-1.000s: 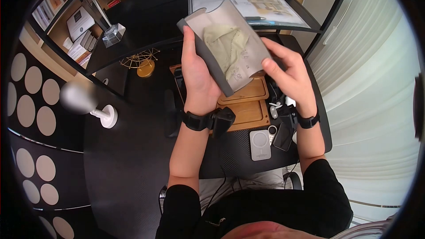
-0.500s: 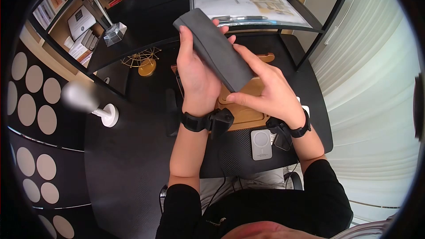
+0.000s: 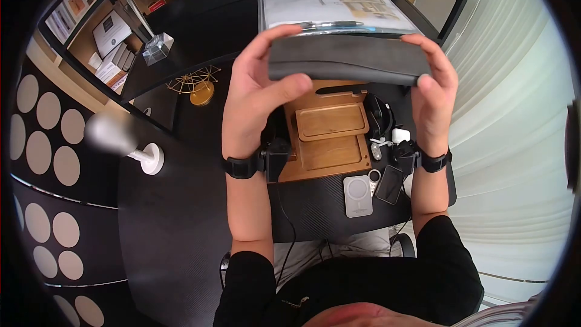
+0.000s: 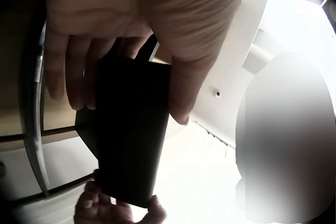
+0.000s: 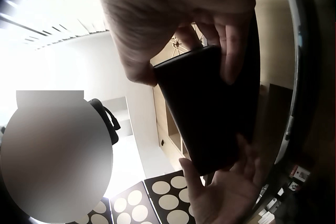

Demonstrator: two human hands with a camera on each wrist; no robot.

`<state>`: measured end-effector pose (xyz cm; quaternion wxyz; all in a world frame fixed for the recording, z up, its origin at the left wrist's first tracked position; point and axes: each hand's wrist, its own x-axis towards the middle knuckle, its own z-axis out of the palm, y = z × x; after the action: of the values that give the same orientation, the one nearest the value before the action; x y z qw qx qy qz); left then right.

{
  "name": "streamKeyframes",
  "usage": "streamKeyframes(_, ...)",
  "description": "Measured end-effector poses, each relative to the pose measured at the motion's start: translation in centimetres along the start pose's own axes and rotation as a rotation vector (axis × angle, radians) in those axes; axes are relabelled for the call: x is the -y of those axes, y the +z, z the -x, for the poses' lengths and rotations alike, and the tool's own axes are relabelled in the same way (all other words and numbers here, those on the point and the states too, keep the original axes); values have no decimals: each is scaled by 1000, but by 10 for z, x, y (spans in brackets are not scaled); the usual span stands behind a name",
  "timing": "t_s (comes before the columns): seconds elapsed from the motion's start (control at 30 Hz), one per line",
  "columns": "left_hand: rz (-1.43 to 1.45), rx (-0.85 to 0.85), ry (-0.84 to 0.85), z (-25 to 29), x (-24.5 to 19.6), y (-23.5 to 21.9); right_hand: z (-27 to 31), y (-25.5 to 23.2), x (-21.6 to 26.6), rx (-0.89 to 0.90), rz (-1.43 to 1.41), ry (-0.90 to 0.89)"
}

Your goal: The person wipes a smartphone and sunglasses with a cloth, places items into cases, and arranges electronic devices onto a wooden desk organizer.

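A dark grey case (image 3: 348, 57), its flap closed, is held level above the desk between both hands. The left hand (image 3: 251, 94) grips its left end, thumb on the near side and fingers over the far side. At the right end the right hand (image 3: 434, 94) pinches it the same way. In the left wrist view the case (image 4: 131, 129) looks nearly black between the thumb and fingers of the left hand (image 4: 142, 19). The right wrist view shows the case (image 5: 197, 108) under the right hand (image 5: 184, 14).
Below the case lie wooden trays (image 3: 333, 122) on the desk. To their right are a black item (image 3: 380, 115), white earbuds case (image 3: 400, 136) and phone (image 3: 389, 184); a grey power pack (image 3: 358, 196) lies nearer. A white lamp (image 3: 147, 158) stands left. Papers (image 3: 327, 6) lie on the shelf.
The case was open with a pale green cloth inside, then its flap closed. Since then it has turned from slanted to level, and the right hand has moved right to its far end.
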<state>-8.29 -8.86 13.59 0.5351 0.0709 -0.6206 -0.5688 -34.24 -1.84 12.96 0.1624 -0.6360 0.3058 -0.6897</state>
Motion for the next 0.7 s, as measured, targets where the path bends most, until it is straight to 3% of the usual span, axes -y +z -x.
streamKeyframes(0.1, -223, 58, -17, 0, -1, 0, -1, -10, 4, 3, 23, 35)
streamKeyframes(0.23, -571, 369, -143, 2, -6, 4, -4, -21, 8, 77, 89, 17)
streamKeyframes(0.3, -571, 522, -108, 2, -1, 10, -1, -22, 9, 133, 93, 53)
streamKeyframes(0.33, -498, 565, -173, 3, 4, 16, 1, -22, 9, 192, 97, 88)
streamKeyframes(0.43, -526, 598, -213, 4, -2, 30, -1, -24, 14, 336, 230, 19)
streamKeyframes(0.5, -560, 583, -166, 7, -10, 33, -2, -22, 19, 273, 106, 32)
streamKeyframes(0.57, -606, 522, 36, 11, -26, 28, -2, -17, 24, 160, -61, 16)
streamKeyframes(0.6, -590, 515, 7, 14, -39, 25, -2, -23, 25, 200, -51, 36)
streamKeyframes(0.63, -432, 401, -116, 24, -45, 24, -1, -31, 26, 243, -41, 53)
streamKeyframes(0.7, -449, 223, -99, 38, -60, 13, -3, -35, 30, 230, 61, 6)
